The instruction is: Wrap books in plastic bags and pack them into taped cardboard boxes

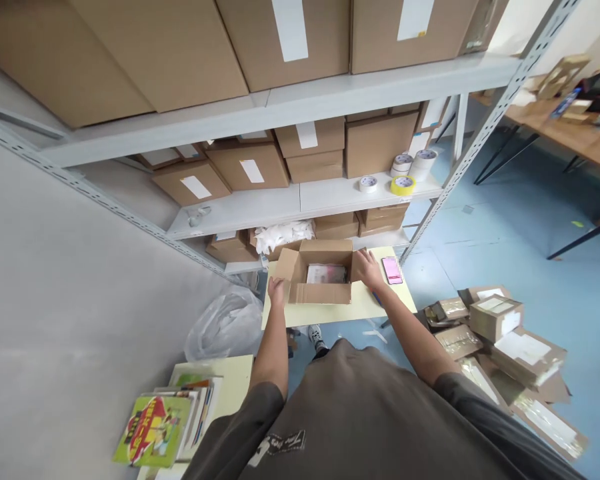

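An open cardboard box point(325, 293) stands on a pale yellow table point(280, 315) in front of me, its flaps spread outward. Inside lies a flat, pale printed item point(325, 274), partly reddish; its kind cannot be made out. My left hand point(276, 291) is closed on the edge of the left flap. On the other side my right hand point(368, 268) grips the right flap, with its fingers over the edge. Just right of that hand lies a phone point(393, 270) with a pink screen. A thin blue object point(377, 298) shows partly beneath my right wrist.
Metal shelves point(300, 87) with cardboard boxes and tape rolls point(403, 185) rise behind the table. Parcels point(505, 347) are piled on the floor at right. At left are a clear plastic bag point(225, 327) and a stack of books point(157, 430). Another table point(555, 130) stands far right.
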### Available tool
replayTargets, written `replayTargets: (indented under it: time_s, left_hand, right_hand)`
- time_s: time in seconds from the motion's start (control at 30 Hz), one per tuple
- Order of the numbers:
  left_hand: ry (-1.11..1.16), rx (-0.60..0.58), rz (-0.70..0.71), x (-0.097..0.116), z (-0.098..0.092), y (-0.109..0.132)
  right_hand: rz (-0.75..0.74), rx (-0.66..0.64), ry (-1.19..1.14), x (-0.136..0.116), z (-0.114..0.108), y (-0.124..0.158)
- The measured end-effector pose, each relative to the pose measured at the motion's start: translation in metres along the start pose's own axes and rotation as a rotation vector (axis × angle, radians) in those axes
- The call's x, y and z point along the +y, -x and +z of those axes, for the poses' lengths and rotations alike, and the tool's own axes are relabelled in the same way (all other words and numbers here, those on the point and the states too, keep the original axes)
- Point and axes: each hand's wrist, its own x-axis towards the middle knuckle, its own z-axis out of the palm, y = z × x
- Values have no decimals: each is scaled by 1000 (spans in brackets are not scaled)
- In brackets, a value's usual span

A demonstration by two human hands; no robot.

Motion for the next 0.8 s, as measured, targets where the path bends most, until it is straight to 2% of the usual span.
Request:
replayTargets:
  time_s: [0.07, 0.1, 0.17, 0.23, 0.33, 0.47, 0.6, 0.73, 0.8]
  left_hand:
    - [-3, -28, 15, 1, -2, -5]
    - [-40, -89, 44, 1, -4, -7]
    - [-178, -284, 149, 0, -10, -9]
    - [-361, -454, 249, -3, -16, -11]
    - [-560, -552, 304, -10, -24, -10]
    - [-633, -613, 326, -21, -33, -8]
    - [-534, -662, 329, -31, -44, -8]
    - [-310, -693, 212, -36, -51, -9]
    - [-214, -646, 172, -35, -49, -9]
  right_hand:
    - [108, 125, -45, 13, -7, 9]
    - [174, 177, -91, 20, -8, 14]
    - [304, 227, -204, 31, -8, 24]
    - [404, 195, -309, 37, -5, 35]
    - [406, 62, -433, 30, 4, 44]
    - [225, -167, -478, 1, 15, 40]
    - [115, -396, -310, -15, 18, 27]
    - [112, -602, -274, -1, 14, 23]
    - [128, -632, -341, 6, 15, 24]
